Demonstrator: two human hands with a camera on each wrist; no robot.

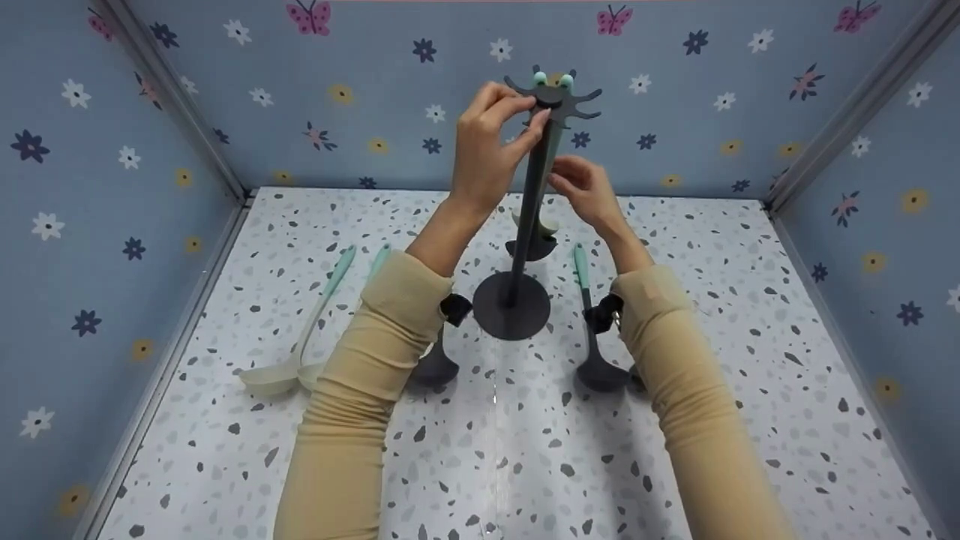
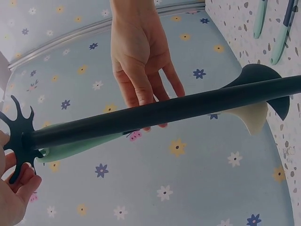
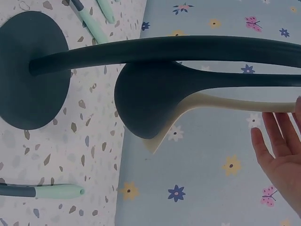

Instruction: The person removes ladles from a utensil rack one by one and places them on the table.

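Note:
A dark utensil stand (image 1: 529, 202) with a round base and a ring of curved hooks stands upright. At its top my left hand (image 1: 487, 139) pinches the hook ring between thumb and fingers. Behind the pole hang a dark ladle (image 3: 148, 101) and a cream ladle (image 3: 207, 100); two mint handle ends (image 1: 553, 78) show at the hooks. My right hand (image 1: 589, 191) is behind the pole, its fingers loosely extended. In the right wrist view its fingertips lie against the cream ladle's shaft. The pole partly hides these fingers in the left wrist view.
On the speckled table (image 1: 525, 450), a cream ladle (image 1: 274, 377) lies at the left, beside another cream bowl. Dark ladles (image 1: 437, 367) lie partly under the left forearm and near the right one (image 1: 600, 375). Blue flowered panels (image 1: 420, 97) enclose the table.

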